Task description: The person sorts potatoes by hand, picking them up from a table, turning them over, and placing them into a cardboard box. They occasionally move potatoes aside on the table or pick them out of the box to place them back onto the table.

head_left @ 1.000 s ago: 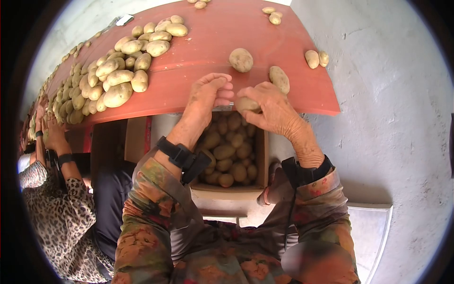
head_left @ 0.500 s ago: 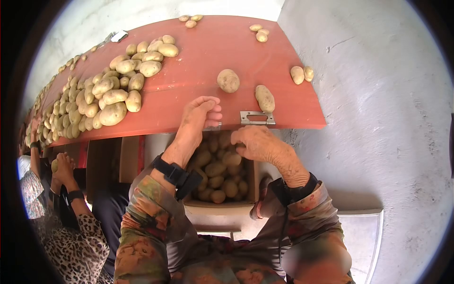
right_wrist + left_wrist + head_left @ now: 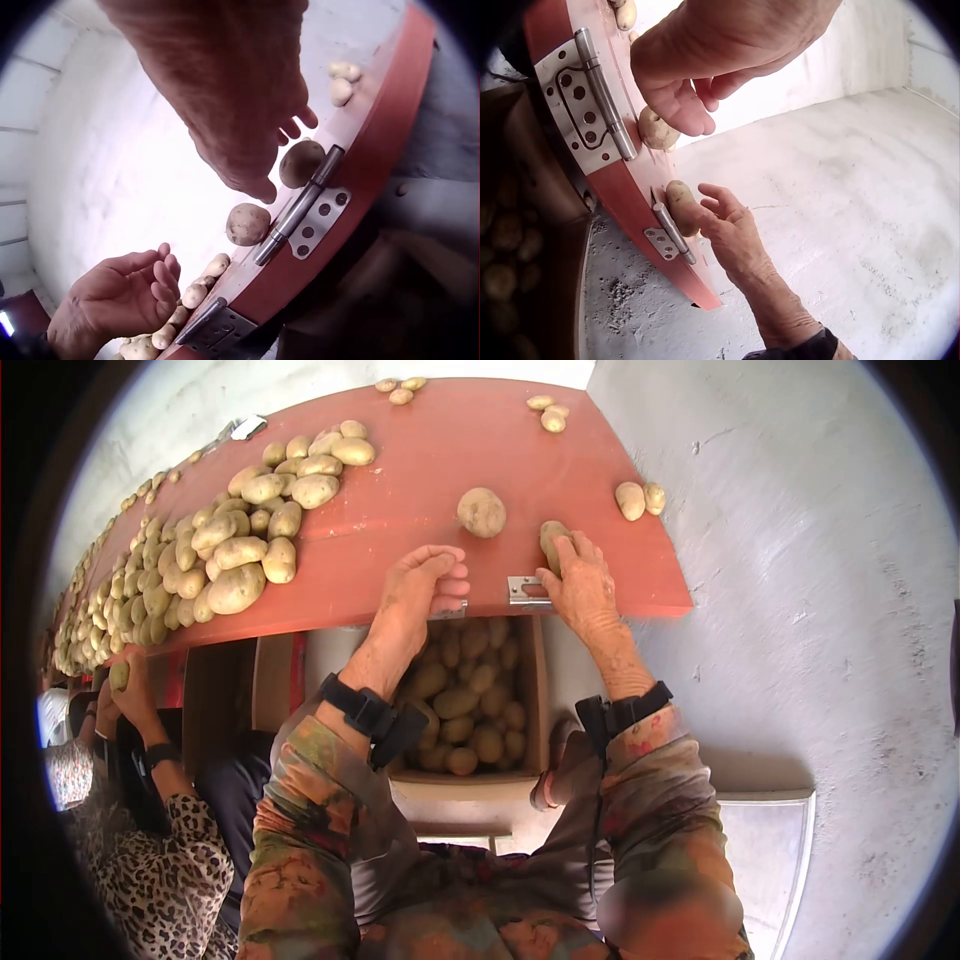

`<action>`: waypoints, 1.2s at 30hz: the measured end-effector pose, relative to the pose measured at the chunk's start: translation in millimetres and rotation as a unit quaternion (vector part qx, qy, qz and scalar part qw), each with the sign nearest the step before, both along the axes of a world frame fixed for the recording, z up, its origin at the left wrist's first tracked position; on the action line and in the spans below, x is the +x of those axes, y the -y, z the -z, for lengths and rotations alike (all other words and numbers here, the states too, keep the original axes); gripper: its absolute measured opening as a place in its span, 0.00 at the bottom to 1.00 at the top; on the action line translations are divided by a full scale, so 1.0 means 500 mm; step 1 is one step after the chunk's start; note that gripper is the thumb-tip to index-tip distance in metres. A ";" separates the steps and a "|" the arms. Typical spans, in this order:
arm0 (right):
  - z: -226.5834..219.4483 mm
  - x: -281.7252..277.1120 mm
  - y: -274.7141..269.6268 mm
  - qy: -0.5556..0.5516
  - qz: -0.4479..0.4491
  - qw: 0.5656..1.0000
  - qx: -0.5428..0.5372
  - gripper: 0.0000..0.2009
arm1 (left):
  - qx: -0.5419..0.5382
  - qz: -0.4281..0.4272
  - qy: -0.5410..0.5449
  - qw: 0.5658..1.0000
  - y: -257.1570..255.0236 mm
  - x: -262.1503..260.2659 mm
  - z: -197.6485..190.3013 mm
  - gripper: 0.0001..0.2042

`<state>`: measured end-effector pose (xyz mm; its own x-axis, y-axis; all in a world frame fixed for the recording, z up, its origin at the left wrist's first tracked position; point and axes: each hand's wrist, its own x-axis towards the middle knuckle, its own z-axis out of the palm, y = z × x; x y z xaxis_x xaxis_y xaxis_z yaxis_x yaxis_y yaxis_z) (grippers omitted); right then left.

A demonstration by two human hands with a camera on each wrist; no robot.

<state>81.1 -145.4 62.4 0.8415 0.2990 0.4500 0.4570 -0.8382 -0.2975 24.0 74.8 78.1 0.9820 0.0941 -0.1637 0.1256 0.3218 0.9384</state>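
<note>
My right hand [image 3: 583, 580] is at an oblong potato [image 3: 552, 542] near the red table's front edge. In the right wrist view its thumb and fingers are spread around that potato [image 3: 302, 163]. My left hand [image 3: 415, 592] hovers at the table edge, fingers loosely bent with nothing between them. A round potato [image 3: 482, 512] lies on the tabletop beyond and between the hands. Below the edge stands a cardboard box [image 3: 470, 778] holding many potatoes [image 3: 456, 703].
A big heap of potatoes [image 3: 238, 588] covers the table's left part. Pairs and small groups, such as two potatoes [image 3: 631, 501], lie near the far and right edges. Metal hinges [image 3: 527, 590] sit on the front edge. Another person's hand [image 3: 135, 695] holds a potato at left.
The potato in my right hand has been let go over the box. That hand dipped below the table edge, then rose to the oblong potato. My left hand stays at the edge.
</note>
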 end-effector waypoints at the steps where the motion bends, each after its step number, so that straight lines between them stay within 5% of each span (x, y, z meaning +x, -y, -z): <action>1: 0.010 0.007 -0.002 -0.004 -0.001 1.000 0.002 0.23 | 0.002 -0.001 -0.004 1.000 0.000 0.000 0.000 0.09; 13: -0.001 0.047 -0.013 -0.073 0.018 0.997 0.000 0.20 | 0.013 0.002 -0.004 1.000 -0.006 0.004 -0.005 0.09; 18: -0.076 -0.001 -0.032 -0.168 -0.032 0.964 0.203 0.17 | 0.017 -0.004 -0.003 1.000 -0.008 0.004 -0.007 0.09; 22: -0.102 -0.030 -0.031 -0.263 -0.107 0.931 0.230 0.15 | 0.019 -0.002 0.001 1.000 -0.006 0.000 -0.010 0.09; 26: -0.103 -0.063 -0.045 -0.467 -0.231 0.850 0.084 0.17 | 0.023 -0.004 -0.005 1.000 -0.006 -0.001 -0.010 0.09; 29: -0.065 -0.084 -0.064 -0.404 -0.324 0.855 -0.024 0.18 | 0.027 -0.003 -0.007 1.000 -0.006 -0.001 -0.009 0.09; 36: -0.023 -0.115 -0.105 -0.476 -0.304 0.812 -0.148 0.19 | 0.032 0.002 -0.003 0.999 -0.004 0.003 -0.008 0.09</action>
<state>23.4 -93.0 74.1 0.4214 0.7659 -0.4857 0.4944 -0.6429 -0.5850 25.3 76.7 82.1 0.9815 0.1000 -0.1632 0.1325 0.2602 0.9564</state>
